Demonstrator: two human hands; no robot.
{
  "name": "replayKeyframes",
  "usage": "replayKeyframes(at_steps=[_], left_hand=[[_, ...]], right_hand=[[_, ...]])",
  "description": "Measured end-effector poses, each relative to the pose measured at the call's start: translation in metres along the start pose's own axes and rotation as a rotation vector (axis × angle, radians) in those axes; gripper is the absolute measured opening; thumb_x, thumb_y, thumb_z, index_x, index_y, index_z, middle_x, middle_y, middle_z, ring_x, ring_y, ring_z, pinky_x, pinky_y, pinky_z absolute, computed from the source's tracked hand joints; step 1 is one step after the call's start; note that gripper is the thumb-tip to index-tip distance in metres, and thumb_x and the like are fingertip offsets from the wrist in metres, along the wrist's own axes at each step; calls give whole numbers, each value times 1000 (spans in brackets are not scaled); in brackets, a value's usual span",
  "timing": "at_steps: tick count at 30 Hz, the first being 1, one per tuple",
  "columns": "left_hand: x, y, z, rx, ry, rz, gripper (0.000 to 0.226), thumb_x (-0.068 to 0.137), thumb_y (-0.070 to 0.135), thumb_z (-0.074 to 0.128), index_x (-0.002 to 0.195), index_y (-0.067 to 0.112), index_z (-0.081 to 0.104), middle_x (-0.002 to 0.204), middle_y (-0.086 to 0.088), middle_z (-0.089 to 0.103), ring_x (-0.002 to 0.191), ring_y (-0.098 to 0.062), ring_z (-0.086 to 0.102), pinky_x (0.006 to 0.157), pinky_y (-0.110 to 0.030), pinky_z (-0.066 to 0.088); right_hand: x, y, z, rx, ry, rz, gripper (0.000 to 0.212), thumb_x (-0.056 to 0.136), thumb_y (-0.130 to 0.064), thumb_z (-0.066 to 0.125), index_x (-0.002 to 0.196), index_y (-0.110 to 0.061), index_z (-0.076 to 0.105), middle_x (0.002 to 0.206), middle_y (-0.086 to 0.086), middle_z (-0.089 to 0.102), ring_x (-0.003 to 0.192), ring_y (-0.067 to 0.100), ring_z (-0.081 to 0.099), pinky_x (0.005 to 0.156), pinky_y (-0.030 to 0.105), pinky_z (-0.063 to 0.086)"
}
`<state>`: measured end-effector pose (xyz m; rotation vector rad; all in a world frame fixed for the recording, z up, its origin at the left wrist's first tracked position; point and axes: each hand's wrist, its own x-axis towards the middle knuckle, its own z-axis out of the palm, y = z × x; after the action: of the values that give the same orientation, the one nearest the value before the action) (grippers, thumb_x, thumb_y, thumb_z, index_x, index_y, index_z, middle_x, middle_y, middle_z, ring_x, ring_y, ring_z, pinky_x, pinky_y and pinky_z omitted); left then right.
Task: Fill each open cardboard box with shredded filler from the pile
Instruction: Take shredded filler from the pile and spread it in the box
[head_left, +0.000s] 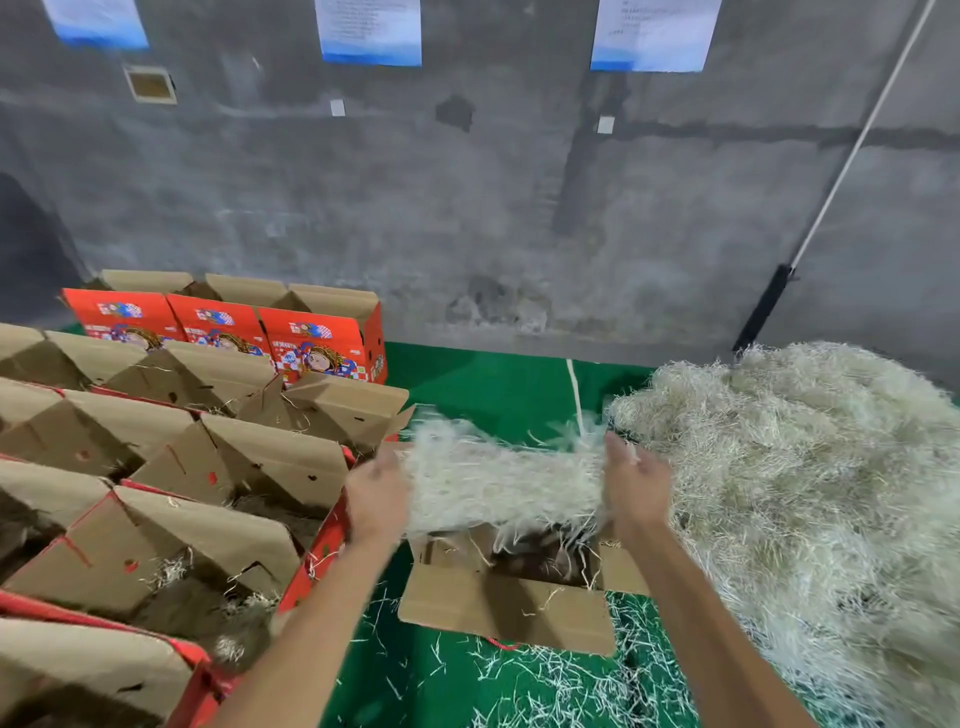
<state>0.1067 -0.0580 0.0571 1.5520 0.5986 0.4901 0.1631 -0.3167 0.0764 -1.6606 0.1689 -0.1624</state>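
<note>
Head view shows us holding a wad of shredded filler (498, 483) stretched between our two hands above one open cardboard box (511, 582) that sits alone on the green mat (498, 384). Our left hand (376, 488) presses against the wad's left end and our right hand (636, 480) against its right end, palms turned toward each other with the fingers spread loosely rather than clenched, so the bundle is squeezed between them, not pinched. The wad's long axis runs left to right, roughly matching the width of the box mouth, and the opening lies directly below and slightly toward us from the grip; the box interior looks dark, with only a few strands on its flaps. We judge that the coming move is mostly a straight drop or push downward, with neither hand clearly nearer. The big pile (810, 493) lies to the right, just beside our right hand and touching the box's right side, while the rows of boxes (208, 467) to the left already show filler inside some of them. Loose strands (545, 675) litter the mat in front of the box.
</note>
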Motion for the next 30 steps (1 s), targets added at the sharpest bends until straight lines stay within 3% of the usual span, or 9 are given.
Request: replayKeyframes(at_steps=[3, 9, 11, 16, 20, 24, 25, 27, 30], left_hand=[[4, 4, -11, 50, -20, 83, 52, 103, 26, 49, 54, 16, 38, 40, 11, 31, 37, -8, 28, 40, -23, 24], [-9, 12, 13, 183, -303, 102, 50, 92, 61, 54, 64, 22, 44, 48, 10, 26, 42, -10, 21, 41, -22, 23], [-11, 14, 18, 175, -335, 118, 45, 92, 64, 51, 74, 23, 53, 48, 10, 30, 44, -10, 25, 41, -22, 23], [-34, 17, 63, 289, -454, 210, 45, 98, 53, 47, 67, 24, 63, 51, 11, 50, 42, -1, 39, 41, -17, 33], [24, 27, 9, 133, -86, 65, 47, 95, 57, 50, 72, 16, 54, 54, 6, 43, 54, -15, 39, 55, -27, 36], [7, 26, 30, 171, -211, -83, 69, 90, 74, 36, 110, 15, 64, 101, -13, 67, 96, -27, 66, 102, -49, 41], [-8, 25, 49, 194, -270, -97, 78, 85, 82, 29, 119, 18, 60, 116, -9, 64, 109, -25, 63, 88, -34, 41], [-32, 25, 76, 183, -404, -134, 92, 80, 90, 20, 145, 28, 41, 147, -2, 46, 136, -29, 44, 112, -52, 32], [-37, 18, 77, 134, -480, -159, 104, 64, 101, 33, 151, 46, 21, 158, 14, 25, 145, -16, 27, 114, -45, 25]], right_hand=[[8, 7, -16, 76, 82, 64, 49, 97, -38, 61, 137, -11, 52, 49, -8, 41, 41, 6, 37, 36, 22, 31], [-4, 19, 5, -73, -150, 7, 68, 87, -67, 57, 138, -21, 52, 65, -8, 60, 58, 6, 58, 61, 34, 53], [-9, 15, 11, -77, -192, -31, 62, 82, -77, 55, 119, -28, 59, 93, -7, 66, 80, -2, 63, 80, 36, 56], [-31, -2, 54, -345, -224, -340, 51, 90, -72, 49, 87, -24, 67, 65, -26, 62, 55, -3, 57, 61, 5, 42], [16, -2, -13, -132, -26, -179, 54, 99, -45, 52, 67, -2, 59, 40, -15, 40, 34, 4, 32, 39, 19, 30], [17, -17, -9, 13, -64, -151, 63, 97, -51, 51, 72, 7, 55, 54, 1, 61, 41, 24, 56, 43, 35, 52], [8, -20, 10, -16, -119, -121, 64, 96, -59, 45, 71, -1, 56, 56, -1, 60, 45, 25, 54, 45, 32, 48], [-4, -20, 40, -89, -200, -88, 73, 96, -71, 27, 81, -11, 66, 66, -2, 64, 61, 15, 60, 56, 24, 49], [-11, -13, 42, 2, -353, 28, 66, 99, -68, 26, 98, -23, 74, 88, 2, 76, 76, 11, 70, 69, 27, 55]])
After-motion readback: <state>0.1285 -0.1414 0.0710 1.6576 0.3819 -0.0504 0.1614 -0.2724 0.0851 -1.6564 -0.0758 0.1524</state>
